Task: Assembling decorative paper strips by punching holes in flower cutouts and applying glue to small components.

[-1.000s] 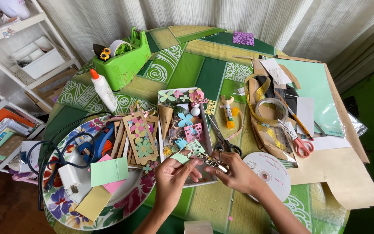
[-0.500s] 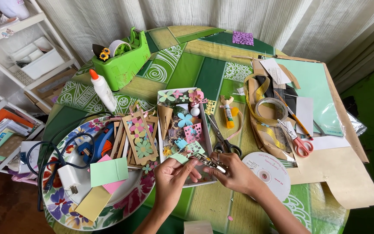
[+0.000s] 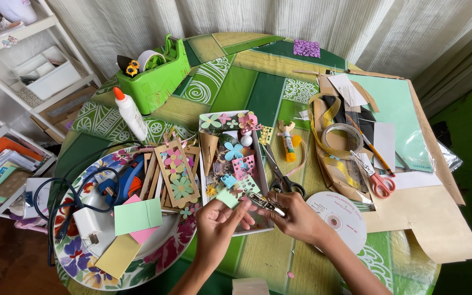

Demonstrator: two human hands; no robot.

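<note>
Gripping a metal punch (image 3: 265,202), right hand (image 3: 296,216) hiding its handles

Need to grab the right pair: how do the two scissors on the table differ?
The black-handled scissors lie beside the white tray, close to the right hand; the red-handled scissors lie farther right on the brown paper. The black pair looks longer. Neither is held.

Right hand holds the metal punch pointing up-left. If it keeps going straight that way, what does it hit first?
Probably the small green paper piece pinched in the left hand: the punch in the right hand aims at it. Past that, the white tray of paper shapes; depth unclear.
</note>
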